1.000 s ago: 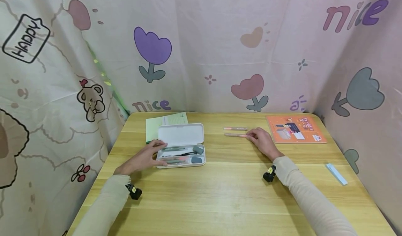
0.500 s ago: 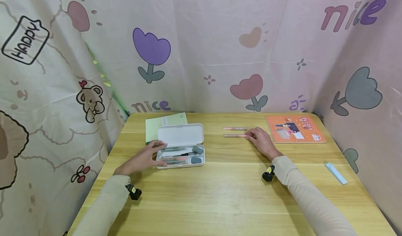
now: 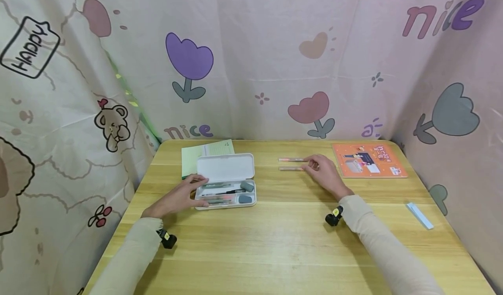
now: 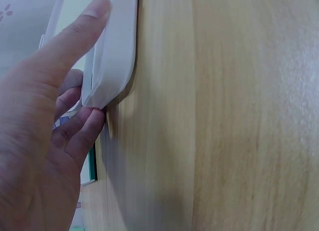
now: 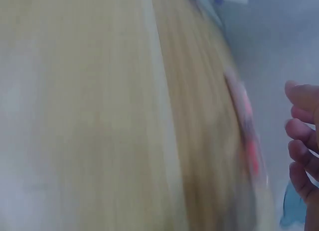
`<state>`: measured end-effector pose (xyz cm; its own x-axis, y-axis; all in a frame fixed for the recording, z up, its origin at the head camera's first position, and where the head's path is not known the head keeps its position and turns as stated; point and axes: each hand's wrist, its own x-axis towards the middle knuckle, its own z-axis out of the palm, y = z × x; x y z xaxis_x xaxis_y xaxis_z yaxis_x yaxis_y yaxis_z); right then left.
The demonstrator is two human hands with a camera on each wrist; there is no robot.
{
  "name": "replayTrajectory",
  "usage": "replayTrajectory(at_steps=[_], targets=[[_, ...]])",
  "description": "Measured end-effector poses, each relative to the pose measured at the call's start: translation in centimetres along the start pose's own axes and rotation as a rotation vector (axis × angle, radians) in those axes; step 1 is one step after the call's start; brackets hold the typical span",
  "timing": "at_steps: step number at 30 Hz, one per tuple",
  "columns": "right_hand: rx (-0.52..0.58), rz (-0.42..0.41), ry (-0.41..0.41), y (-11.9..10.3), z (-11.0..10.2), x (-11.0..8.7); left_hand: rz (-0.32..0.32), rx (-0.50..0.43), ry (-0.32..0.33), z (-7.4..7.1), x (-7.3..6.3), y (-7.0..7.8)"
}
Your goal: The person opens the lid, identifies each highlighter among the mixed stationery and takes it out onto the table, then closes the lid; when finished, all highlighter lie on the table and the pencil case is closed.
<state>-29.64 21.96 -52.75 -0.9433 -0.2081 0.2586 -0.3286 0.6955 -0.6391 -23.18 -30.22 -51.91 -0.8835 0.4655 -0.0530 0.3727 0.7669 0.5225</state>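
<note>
My left hand point(image 3: 178, 197) grips the left end of a white pencil case point(image 3: 225, 167), its thumb along the front rim in the left wrist view. The case's lid is tipped back; inside lie several pens point(image 3: 220, 201), a black pen point(image 3: 234, 192) and two grey-blue erasers point(image 3: 246, 199). Two slim pinkish pens lie side by side on the table, a far pen point(image 3: 290, 159) and a near pen point(image 3: 291, 169). Over their right ends hovers my right hand point(image 3: 324, 175), fingers loosely bent and holding nothing. The right wrist view, blurred, shows a pen point(image 5: 247, 126) apart from the fingertips.
Behind the case lies a pale green notepad point(image 3: 190, 157). An orange booklet point(image 3: 371, 160) is at the back right, and a light blue strip point(image 3: 419, 215) lies near the table's right edge. A printed curtain point(image 3: 251, 59) hangs behind and beside the wooden table point(image 3: 267, 251).
My right hand has come off the near pen's right end and shifted slightly left and away from me, over both pens' ends. The left hand stays on the pencil case.
</note>
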Motion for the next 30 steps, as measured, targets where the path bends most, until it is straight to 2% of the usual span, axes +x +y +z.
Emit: replayTrajectory(at_steps=[5,8,11,14,18,20,30], targets=[[0.022,-0.133,-0.035,-4.8,3.0,0.9,-0.002,0.009,0.002,0.0,0.1,-0.1],[0.046,-0.192,-0.094,-7.5,5.5,1.3,-0.002,0.013,0.001,0.0,0.1,0.0],[0.076,-0.216,-0.172,-10.3,7.8,1.5,0.002,0.017,0.003,0.0,0.1,0.1],[0.067,-0.275,-0.225,-12.6,10.1,1.7,0.0,0.004,0.002,-0.1,0.1,0.1],[-0.041,-0.36,-0.258,-14.4,12.7,2.1,0.002,-0.006,-0.002,0.0,0.2,0.1],[-0.103,-0.373,-0.262,-15.0,13.4,2.2,0.003,-0.006,-0.005,0.0,0.3,0.1],[-0.362,-0.444,-0.198,-17.1,14.6,1.6,-0.011,-0.012,0.001,0.0,0.0,0.0]])
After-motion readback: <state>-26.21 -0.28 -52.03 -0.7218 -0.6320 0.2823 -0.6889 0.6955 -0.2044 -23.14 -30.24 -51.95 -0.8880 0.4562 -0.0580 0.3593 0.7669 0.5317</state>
